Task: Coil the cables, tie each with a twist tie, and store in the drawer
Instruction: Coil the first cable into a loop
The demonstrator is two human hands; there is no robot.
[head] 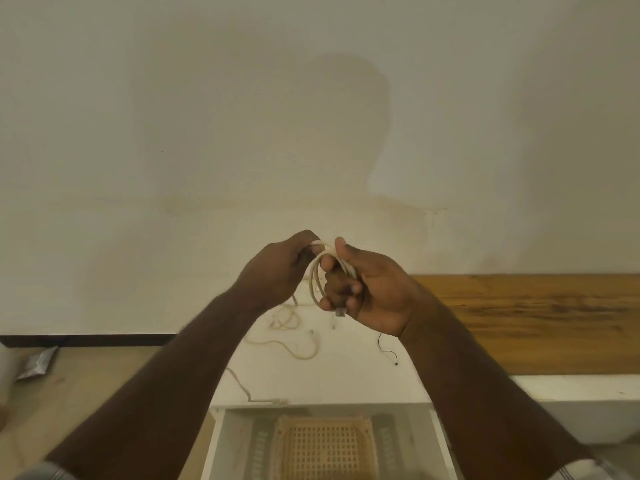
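A cream cable [316, 275] is wound in a few loops around the fingers of my right hand [363, 289], which grips the coil with its plug end at the lower fingers. My left hand [277, 268] pinches the cable at the top of the coil. The cable's loose length [291, 344] trails down onto the white top below. A thin black twist tie [387, 349] lies on the white top near my right wrist. The open drawer [216, 441] is at the bottom centre.
A beige perforated basket [323, 445] sits in the drawer. A wooden counter [540, 323] runs to the right, a silver packet [38, 363] lies at the left, and a plain wall stands behind.
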